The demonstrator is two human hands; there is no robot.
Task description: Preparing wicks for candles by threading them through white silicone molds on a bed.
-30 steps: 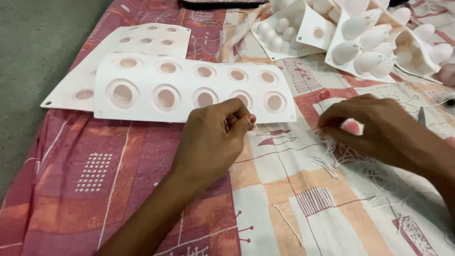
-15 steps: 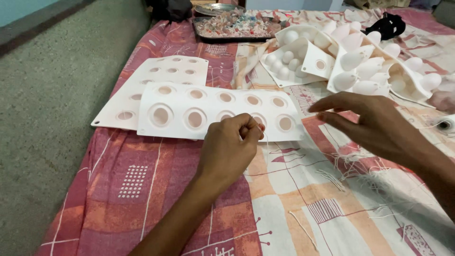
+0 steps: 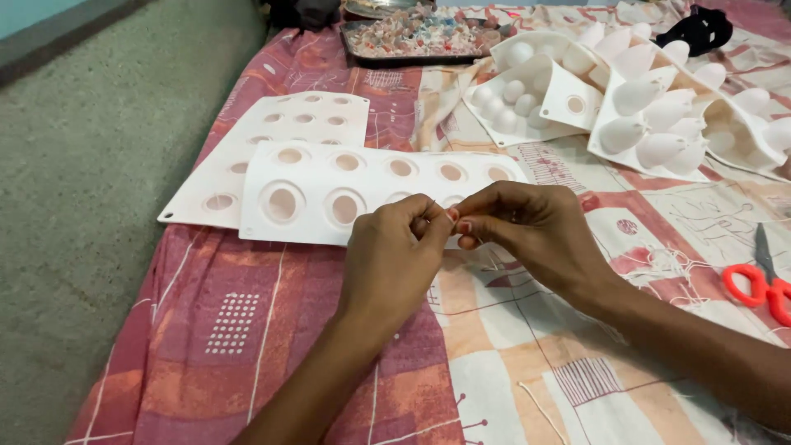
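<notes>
— Head view: what are the hands doing?
— Left hand (image 3: 394, 257) and right hand (image 3: 531, 231) are meeting mid-frame, fingers closed, pinching a thin thread (image 3: 432, 208) over the white mold (image 3: 371, 191).
— Much done?
— Just starting, I'm guessing; the molds are looking empty.

item pinched between left hand (image 3: 394, 262) and right hand (image 3: 527, 231) too small to identify, scissors (image 3: 762, 280) cut off at right edge, tray (image 3: 416, 37) contents blurred
</notes>
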